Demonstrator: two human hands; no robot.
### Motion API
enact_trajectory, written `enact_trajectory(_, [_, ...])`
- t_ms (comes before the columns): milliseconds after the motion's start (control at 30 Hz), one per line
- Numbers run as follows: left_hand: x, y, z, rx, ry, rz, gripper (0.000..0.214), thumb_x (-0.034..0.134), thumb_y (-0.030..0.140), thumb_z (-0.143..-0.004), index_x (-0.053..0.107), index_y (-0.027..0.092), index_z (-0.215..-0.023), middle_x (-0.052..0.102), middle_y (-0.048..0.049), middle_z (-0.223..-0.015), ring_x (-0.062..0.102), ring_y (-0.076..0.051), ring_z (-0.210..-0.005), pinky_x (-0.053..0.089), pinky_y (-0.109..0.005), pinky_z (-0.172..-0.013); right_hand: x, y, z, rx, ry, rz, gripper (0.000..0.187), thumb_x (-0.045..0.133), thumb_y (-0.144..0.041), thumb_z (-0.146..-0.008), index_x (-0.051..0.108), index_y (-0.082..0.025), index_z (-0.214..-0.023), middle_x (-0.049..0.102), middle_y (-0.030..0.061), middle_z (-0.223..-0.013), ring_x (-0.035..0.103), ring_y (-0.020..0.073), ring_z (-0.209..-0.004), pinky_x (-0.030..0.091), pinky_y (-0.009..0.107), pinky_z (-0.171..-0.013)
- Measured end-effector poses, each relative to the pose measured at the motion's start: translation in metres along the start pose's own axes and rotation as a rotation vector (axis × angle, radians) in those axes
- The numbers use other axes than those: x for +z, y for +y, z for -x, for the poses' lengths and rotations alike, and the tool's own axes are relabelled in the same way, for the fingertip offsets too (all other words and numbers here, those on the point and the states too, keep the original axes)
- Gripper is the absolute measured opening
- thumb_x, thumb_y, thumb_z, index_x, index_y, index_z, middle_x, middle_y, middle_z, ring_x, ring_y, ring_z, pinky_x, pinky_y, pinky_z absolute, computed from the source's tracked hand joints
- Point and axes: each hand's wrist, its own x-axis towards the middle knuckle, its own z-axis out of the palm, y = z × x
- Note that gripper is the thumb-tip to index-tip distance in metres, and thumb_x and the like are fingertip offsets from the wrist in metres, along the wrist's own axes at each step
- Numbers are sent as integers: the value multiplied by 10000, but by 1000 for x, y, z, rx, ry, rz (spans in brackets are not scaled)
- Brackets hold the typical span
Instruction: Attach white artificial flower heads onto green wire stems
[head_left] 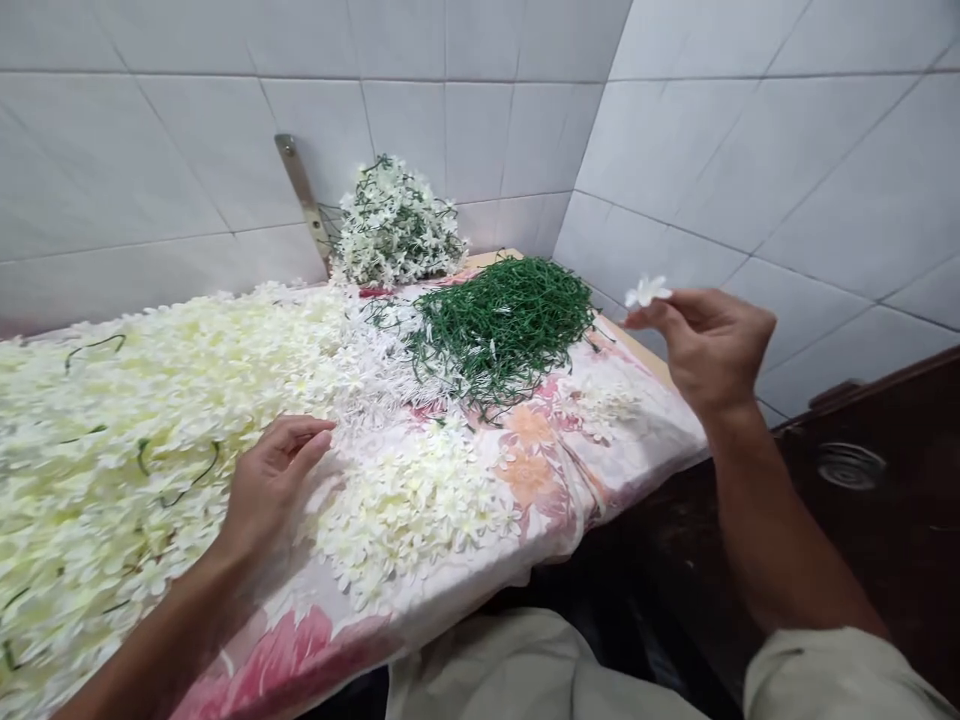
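Raised above the table's right edge, my right hand pinches a small white artificial flower between thumb and fingers. My left hand rests low over the table, its thumb and fingers drawn together; what they hold, if anything, is too small to make out. To its left spreads a large heap of cream-white flower heads. Right of it lies a smaller pile of the same flower heads. Thin white pieces lie beyond the fingertips, beside a tangled mound of green stems.
A bunch of white flowers on green stems stands against the tiled wall, by a metal bracket. A few pale blossoms lie right on the floral tablecloth. Dark floor with a round drain is at right.
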Motion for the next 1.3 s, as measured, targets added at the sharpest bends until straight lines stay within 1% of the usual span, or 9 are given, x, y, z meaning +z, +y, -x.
enact_trajectory(100, [2,-1,1,-4,-32,-41,273,666,439,-755,669,189,-863,598,-28,-984,559,-178,-943,428,-268,-835,-40,35,25,154,-2,140,138,689,-310,-794,700,-176,-824,708,24,-680,689,189,-620,561,335,-640])
enact_trajectory(200, [3,-4,1,32,-50,-108,294,650,475,-752,665,200,-857,595,-25,-993,556,-183,-944,422,-272,-821,-59,53,61,139,-66,372,121,649,-302,-806,686,-192,-770,704,22,-684,681,194,-639,547,324,-628])
enact_trajectory(333, [0,-11,-1,98,-69,-170,299,629,485,-772,653,206,-876,593,-25,-1005,556,-187,-944,423,-276,-804,-59,58,99,-123,-137,541,109,609,-250,-818,661,-202,-735,701,55,-757,659,206,-703,540,340,-683])
enact_trajectory(467, [-2,-18,-1,146,-93,-212,265,610,458,-811,638,218,-920,587,-20,-1024,552,-185,-969,416,-278,-819,-54,64,113,-201,-182,604,107,595,-229,-828,644,-202,-737,689,78,-770,610,243,-785,523,400,-737])
enact_trajectory(667, [-5,-17,-1,187,-77,-283,267,589,467,-828,620,212,-904,599,-26,-1001,563,-191,-949,428,-283,-794,-58,66,121,-153,-227,620,91,586,-264,-840,648,-198,-831,681,94,-871,578,265,-911,493,441,-824])
enact_trajectory(967, [-5,-8,0,224,8,-422,287,539,491,-833,585,207,-830,619,-36,-871,580,-184,-826,416,-193,-484,-70,68,133,43,6,485,164,568,-317,-839,626,-185,-917,644,81,-917,607,244,-884,485,429,-825])
enact_trajectory(1133, [-2,-10,-1,310,-18,-472,248,506,441,-861,596,212,-822,632,-32,-819,594,-176,-752,439,-204,-481,-46,42,100,-31,122,401,117,580,-284,-855,636,-182,-871,644,71,-871,597,230,-863,463,418,-838])
enact_trajectory(1200, [-2,-11,-1,362,-16,-500,245,502,423,-866,598,206,-806,629,-31,-788,588,-172,-722,455,-219,-521,-23,21,78,-146,33,335,83,589,-261,-860,631,-194,-835,646,55,-823,591,212,-808,466,391,-797])
enact_trajectory(1300, [-3,-12,-2,402,-16,-532,251,485,406,-881,604,198,-805,634,-40,-781,586,-177,-726,471,-245,-583,22,-5,45,-242,-303,285,71,604,-268,-865,646,-212,-853,669,47,-830,592,215,-814,463,390,-793])
